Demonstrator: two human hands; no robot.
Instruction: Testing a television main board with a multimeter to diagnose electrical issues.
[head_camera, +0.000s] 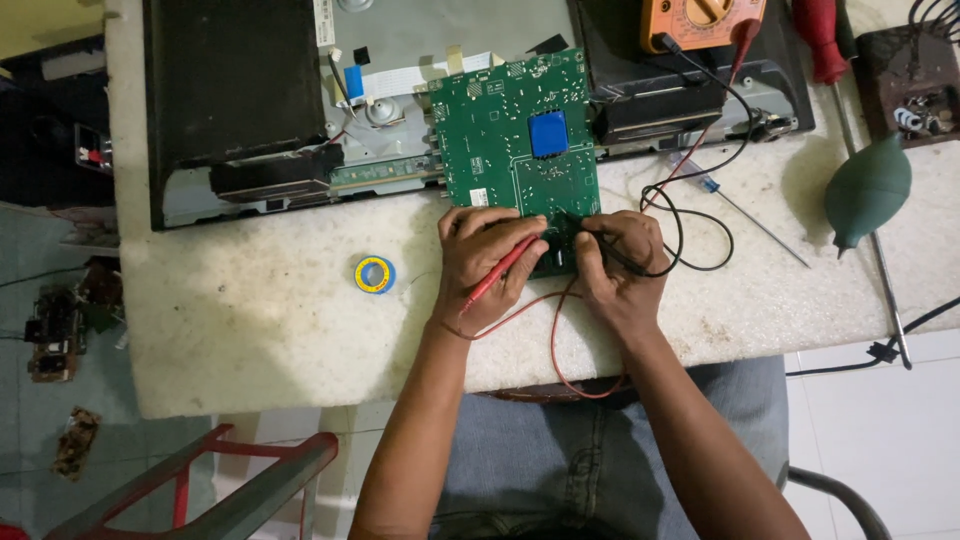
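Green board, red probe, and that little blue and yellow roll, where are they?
Green board (500, 130), head view, on its bare upper left area.
Red probe (497, 272), head view, mid-shaft in the left hand.
Blue and yellow roll (375, 274), head view, on its ring.

— Green circuit board (515, 135), blue square patch (548, 133) at centre; red probe (500, 270) in left hand (485, 262), black probe (610, 255) in right hand (622, 270).

— Far right: orange multimeter (700, 20), red-handled screwdriver (820, 40), teal rubber blower (866, 190). Near left: blue-and-yellow solder reel (375, 274) on speckled off-white worktop (250, 320). Red lead (553, 345) and black lead (700, 235) trailing; grey-blue jeans (540, 450) below.
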